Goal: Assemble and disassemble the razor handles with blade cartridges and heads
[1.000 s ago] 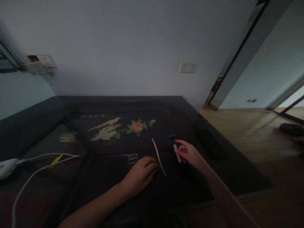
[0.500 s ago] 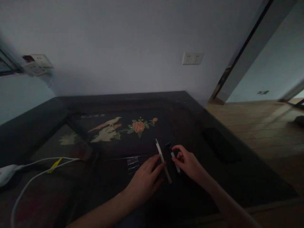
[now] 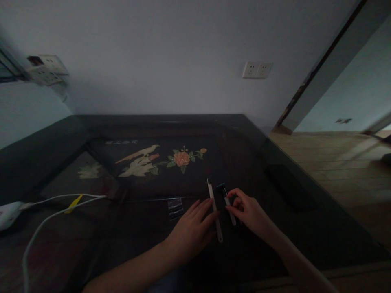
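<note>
My left hand (image 3: 192,230) has its fingertips and thumb on a long, thin white stick (image 3: 218,224). The stick has a dark far tip and a small hole at its near end; it lies slanted along the dark table. To its right, my right hand (image 3: 249,211) pinches a razor (image 3: 232,218) between thumb and fingers. The razor has a pale handle and a dark greenish head pointing away from me. The two things lie side by side, a small gap apart. Left of them is a small, shiny, clear-and-dark packet (image 3: 175,208), close to my left hand's fingers.
The glossy dark table (image 3: 137,236) bears a bird-and-flower picture (image 3: 181,158). A black oblong object (image 3: 288,187) lies on the right. White cables (image 3: 50,219) with a yellow tag (image 3: 73,204) run from a white adapter (image 3: 10,215) at left. A wall (image 3: 152,57) stands behind.
The camera view has shifted slightly, so the scene sits a little differently. The white stick has turned more upright in view, its near end closer to me. Both hands keep their hold.
</note>
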`<action>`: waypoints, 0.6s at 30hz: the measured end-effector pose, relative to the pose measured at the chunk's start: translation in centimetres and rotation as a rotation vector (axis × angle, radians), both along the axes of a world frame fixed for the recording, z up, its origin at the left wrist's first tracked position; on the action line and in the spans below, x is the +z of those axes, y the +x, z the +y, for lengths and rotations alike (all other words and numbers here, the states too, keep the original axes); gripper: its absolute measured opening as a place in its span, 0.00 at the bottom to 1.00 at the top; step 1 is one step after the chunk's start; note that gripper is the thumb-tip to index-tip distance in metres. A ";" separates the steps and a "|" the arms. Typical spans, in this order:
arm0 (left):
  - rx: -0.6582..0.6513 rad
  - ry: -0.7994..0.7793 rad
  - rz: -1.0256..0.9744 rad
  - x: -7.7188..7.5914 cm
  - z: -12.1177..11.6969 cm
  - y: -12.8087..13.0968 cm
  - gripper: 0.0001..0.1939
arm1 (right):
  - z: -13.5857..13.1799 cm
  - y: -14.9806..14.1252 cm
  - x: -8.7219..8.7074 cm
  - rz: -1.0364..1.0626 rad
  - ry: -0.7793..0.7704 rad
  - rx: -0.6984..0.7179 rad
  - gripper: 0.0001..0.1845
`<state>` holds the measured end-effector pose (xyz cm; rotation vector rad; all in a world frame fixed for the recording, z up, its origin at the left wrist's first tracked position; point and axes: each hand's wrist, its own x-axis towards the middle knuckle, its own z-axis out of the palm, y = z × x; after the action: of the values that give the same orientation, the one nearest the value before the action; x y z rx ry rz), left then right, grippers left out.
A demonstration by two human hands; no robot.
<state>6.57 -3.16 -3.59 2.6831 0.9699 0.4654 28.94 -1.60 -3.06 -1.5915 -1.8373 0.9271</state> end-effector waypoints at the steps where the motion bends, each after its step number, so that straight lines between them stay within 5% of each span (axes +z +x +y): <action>1: -0.001 -0.001 0.000 -0.1 0.0 0.0 0.24 | 0.0 0.0 0.0 0.017 -0.006 -0.003 0.08; 8: -0.003 0.028 0.003 -0.5 -0.2 -0.5 0.24 | 0.5 0.5 0.2 0.109 -0.020 -0.052 0.11; 14: -0.109 0.090 -0.146 0.1 -0.7 -0.8 0.16 | 0.6 0.4 1.7 0.113 0.266 -0.210 0.15; 18: -0.332 0.073 -0.197 0.4 -1.1 -1.1 0.14 | 0.3 -3.3 3.3 0.075 0.298 -0.005 0.09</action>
<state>5.51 -4.22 -3.18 2.7236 0.4498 0.6855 25.61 -1.30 0.29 -1.3596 -1.8207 0.6637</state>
